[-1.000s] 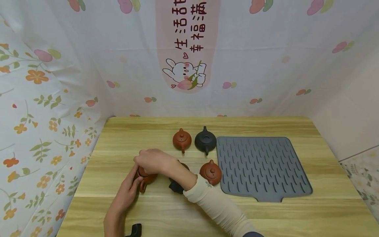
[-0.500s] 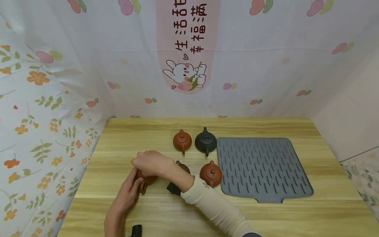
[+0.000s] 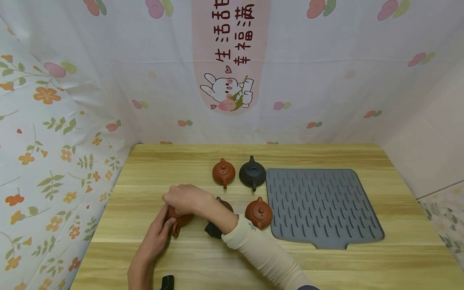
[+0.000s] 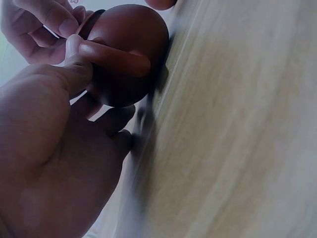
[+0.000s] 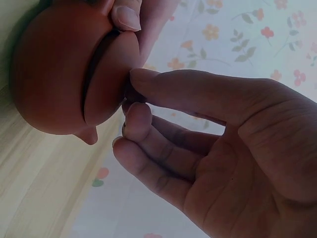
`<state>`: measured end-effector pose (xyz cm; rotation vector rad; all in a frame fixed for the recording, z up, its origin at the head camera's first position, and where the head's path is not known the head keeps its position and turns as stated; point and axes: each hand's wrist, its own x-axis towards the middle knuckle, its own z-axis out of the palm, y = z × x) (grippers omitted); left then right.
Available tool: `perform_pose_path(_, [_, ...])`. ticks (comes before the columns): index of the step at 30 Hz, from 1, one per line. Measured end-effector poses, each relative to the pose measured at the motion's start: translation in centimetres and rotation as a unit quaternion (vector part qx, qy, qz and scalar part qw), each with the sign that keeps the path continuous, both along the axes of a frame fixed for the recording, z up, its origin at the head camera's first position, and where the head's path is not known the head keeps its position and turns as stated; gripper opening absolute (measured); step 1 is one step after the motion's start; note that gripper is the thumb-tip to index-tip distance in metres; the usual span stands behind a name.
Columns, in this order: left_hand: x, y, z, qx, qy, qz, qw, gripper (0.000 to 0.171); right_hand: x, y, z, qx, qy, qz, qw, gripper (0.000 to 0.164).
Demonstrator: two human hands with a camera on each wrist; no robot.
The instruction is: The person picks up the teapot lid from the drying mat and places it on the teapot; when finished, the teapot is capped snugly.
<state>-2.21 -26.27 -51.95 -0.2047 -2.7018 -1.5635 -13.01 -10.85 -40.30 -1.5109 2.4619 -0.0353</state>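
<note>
A reddish-brown clay teapot point(image 3: 183, 220) stands at the left of the wooden table, partly hidden by both hands. My left hand point(image 3: 157, 227) steadies it from the left; in the left wrist view the thumb lies on the loop handle point(image 4: 116, 59) and fingers reach against the body. From above, my right hand point(image 3: 188, 200) pinches the small knob point(image 5: 133, 93) of the lid point(image 5: 110, 82) between thumb and fingers. That lid sits tilted at the teapot's mouth, a dark gap showing along its edge.
Reddish-brown teapots point(image 3: 223, 173) point(image 3: 259, 212) and a black teapot point(image 3: 252, 174) stand toward the middle. A dark brown teapot point(image 3: 225, 204) is half hidden under the right forearm. A grey ridged mat point(image 3: 322, 201) lies at the right.
My right hand has shifted very slightly left over the teapot since a second ago. Both hands keep their hold, and the other teapots stay put.
</note>
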Motion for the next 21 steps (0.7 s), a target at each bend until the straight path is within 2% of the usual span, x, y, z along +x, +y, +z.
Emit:
perform_pose_path(9, [0.4, 0.2, 0.2, -0.004, -0.022, 0.005, 0.9997, 0.062, 0.3, -0.1, -0.3, -0.009, -0.003, 0.003, 1.0, 0.014])
perform_pose_path(14, [0.1, -0.3, 0.4, -0.019, -0.023, 0.002, 0.9996, 0.062, 0.6, 1.1, -0.8, -0.025, 0.041, 0.011, 0.999, 0.016])
perform_pose_path(16, [0.0, -0.6, 0.4, -0.019, -0.017, -0.006, 0.9996, 0.064, 0.6, 2.5, -1.0, -0.043, 0.064, 0.014, 0.997, 0.023])
perform_pose_path(18, [-0.1, -1.0, 0.5, -0.02, -0.009, -0.017, 0.9996, 0.066, 0.3, 4.9, -1.3, -0.085, 0.076, 0.01, 0.993, 0.029])
perform_pose_path(21, [-0.4, -1.5, 1.0, -0.033, -0.003, -0.024, 0.9992, 0.063, -0.3, 10.0, -1.6, -0.166, 0.078, -0.024, 0.983, 0.026])
